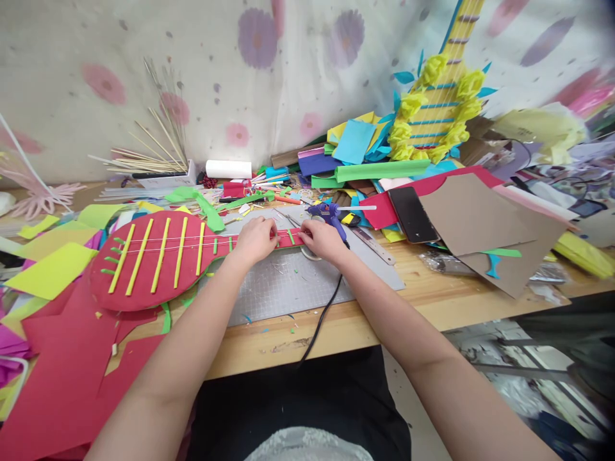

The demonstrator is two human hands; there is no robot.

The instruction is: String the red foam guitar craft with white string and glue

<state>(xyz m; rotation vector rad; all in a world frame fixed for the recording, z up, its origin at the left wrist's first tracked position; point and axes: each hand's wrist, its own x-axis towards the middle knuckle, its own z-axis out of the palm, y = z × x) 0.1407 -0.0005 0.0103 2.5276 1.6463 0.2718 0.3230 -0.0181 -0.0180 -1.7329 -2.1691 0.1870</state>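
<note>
A red paper guitar (144, 272) lies flat on the table, with yellow strips across its body and short green strips along its neck. Thin white string (158, 239) runs lengthwise over it. My left hand (257, 239) rests at the neck, its fingers pinched on the string. At the neck's right end my right hand (319, 235) is closed too, thumb and fingertips together on the string. Between the hands, a stretch of red neck with a green strip shows. Just behind my right hand lies a purple glue gun (329, 211) with a white glue stick in it.
Under the neck is a grey cutting mat (283, 291) with scraps and a metal ruler (372, 246). A black cable (327, 314) crosses the front edge. A phone (414, 214) and cardboard (490, 224) lie right. A yellow-flowered paper guitar (432, 112) stands behind; red sheets (72, 358) lie left.
</note>
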